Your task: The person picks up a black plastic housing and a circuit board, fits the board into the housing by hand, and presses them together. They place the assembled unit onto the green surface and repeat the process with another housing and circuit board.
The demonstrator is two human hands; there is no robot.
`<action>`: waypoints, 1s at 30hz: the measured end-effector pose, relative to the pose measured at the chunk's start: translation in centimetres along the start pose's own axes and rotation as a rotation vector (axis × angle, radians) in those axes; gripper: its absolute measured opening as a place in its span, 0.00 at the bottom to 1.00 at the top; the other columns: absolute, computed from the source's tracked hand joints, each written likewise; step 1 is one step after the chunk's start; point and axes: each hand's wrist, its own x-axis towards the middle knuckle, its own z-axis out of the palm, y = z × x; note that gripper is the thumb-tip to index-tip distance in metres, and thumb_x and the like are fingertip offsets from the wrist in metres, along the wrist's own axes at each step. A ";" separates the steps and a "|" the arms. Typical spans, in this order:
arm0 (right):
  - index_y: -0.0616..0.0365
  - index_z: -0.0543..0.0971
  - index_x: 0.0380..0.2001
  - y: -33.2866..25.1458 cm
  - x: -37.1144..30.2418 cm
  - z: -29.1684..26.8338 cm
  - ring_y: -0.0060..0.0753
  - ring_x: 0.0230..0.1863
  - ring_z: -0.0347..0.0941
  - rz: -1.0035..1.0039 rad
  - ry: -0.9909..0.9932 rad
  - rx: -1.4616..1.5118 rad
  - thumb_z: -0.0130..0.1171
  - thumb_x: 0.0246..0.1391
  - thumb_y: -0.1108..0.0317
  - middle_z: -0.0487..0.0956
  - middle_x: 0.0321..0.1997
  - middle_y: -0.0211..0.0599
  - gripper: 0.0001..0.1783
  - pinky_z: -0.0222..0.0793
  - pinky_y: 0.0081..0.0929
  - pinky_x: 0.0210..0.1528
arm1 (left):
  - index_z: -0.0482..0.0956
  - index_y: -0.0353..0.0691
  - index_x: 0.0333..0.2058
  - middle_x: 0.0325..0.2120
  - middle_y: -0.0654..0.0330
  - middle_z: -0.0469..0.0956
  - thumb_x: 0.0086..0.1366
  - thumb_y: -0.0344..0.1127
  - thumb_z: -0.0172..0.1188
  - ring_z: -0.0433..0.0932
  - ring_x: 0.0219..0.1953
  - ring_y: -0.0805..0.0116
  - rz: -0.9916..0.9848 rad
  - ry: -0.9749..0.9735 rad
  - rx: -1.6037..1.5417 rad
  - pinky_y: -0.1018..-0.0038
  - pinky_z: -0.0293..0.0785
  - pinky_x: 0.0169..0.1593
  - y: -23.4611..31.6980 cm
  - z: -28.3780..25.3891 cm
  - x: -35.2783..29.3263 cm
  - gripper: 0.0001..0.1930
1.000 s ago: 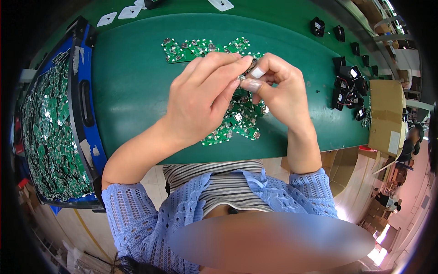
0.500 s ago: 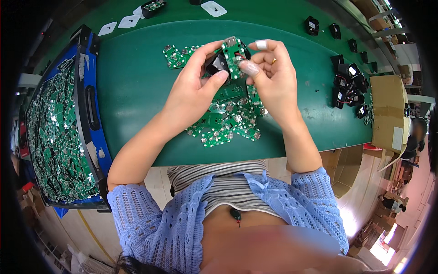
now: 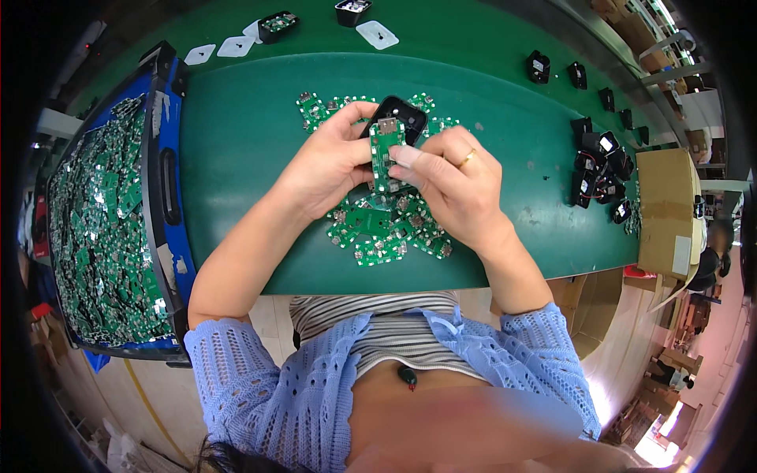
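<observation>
Above the green table, a green circuit board [image 3: 382,143] stands upright with its metal connector at the top. Behind it is a small black plastic housing [image 3: 408,116], its hollow inside showing. My left hand [image 3: 330,162] is closed round the housing from the left, its lower fingers partly hidden by the board. Thumb and fingers of my right hand [image 3: 464,180] pinch at the board's right edge; a part of their grip is hidden. Loose circuit boards [image 3: 367,223] lie in a heap just under both hands, and several more boards [image 3: 311,110] lie beyond them.
On the left stands a blue-and-black crate [image 3: 175,236] packed with circuit boards. Black housings with wires [image 3: 603,158] are piled at the right, near a cardboard box [image 3: 666,209]. White lids [image 3: 377,35] and black containers [image 3: 277,26] rest along the far side.
Both hands have come down and nearer with the board and housing. The housing has turned, so its hollow inside shows behind the board. My right fingers have shifted along the board's edge.
</observation>
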 end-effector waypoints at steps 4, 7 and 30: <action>0.53 0.76 0.25 0.9 0.0 0.8 0.29 0.21 0.66 -0.059 0.145 -0.069 0.63 0.32 0.73 0.71 0.22 0.29 0.11 0.61 0.23 0.18 | 0.61 0.40 0.46 0.42 0.61 0.69 0.58 0.23 0.48 0.71 0.41 0.73 0.096 0.155 0.141 0.75 0.72 0.42 -0.3 1.9 -0.6 0.17; 0.56 0.75 0.24 1.2 0.0 0.9 0.30 0.21 0.66 -0.034 0.235 -0.108 0.63 0.32 0.74 0.72 0.23 0.30 0.11 0.62 0.24 0.19 | 0.61 0.40 0.46 0.39 0.62 0.70 0.62 0.31 0.49 0.70 0.37 0.77 0.221 0.131 0.089 0.80 0.69 0.36 -1.6 2.5 -0.7 0.14; 0.58 0.73 0.25 0.7 0.1 1.1 0.33 0.22 0.70 0.143 0.241 -0.183 0.62 0.34 0.76 0.72 0.25 0.33 0.10 0.65 0.25 0.21 | 0.57 0.33 0.51 0.48 0.55 0.64 0.59 0.25 0.52 0.64 0.50 0.71 0.394 0.055 0.038 0.74 0.63 0.52 -2.0 3.4 -0.9 0.22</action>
